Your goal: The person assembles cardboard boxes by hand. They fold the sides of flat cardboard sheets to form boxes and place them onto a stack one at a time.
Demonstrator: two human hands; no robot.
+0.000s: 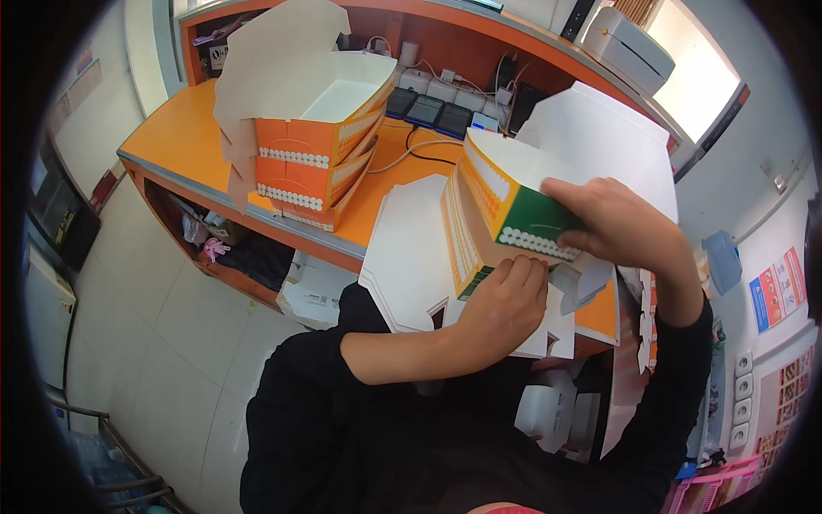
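From the head camera, you are looking down at an orange table (184, 128) with both of your forearms reaching in from below in black sleeves. Your right hand (612, 224) is clamped on the half-folded carton (514, 201), fingers wrapped over its green end panel with the row of white dots, holding it tilted just above the table edge. Your left hand (505, 301) is closed against the underside of the same carton, its fingers curled in and pressing at the bottom flap beside the green panel. The carton's white lid flap (599, 141) stands open behind your right hand. Just beneath and to the left of the carton lies a stack of flat white carton blanks (407, 248), hanging partly over the front edge of the table. Well to the left, near the far side of the table, sits a nested stack of finished orange cartons (312, 141), open at the top with white insides and their lids raised. Behind it, along the back of the table, lie dark devices with cables (424, 111), and a white printer (629, 47) rests on the raised ledge at the upper right.
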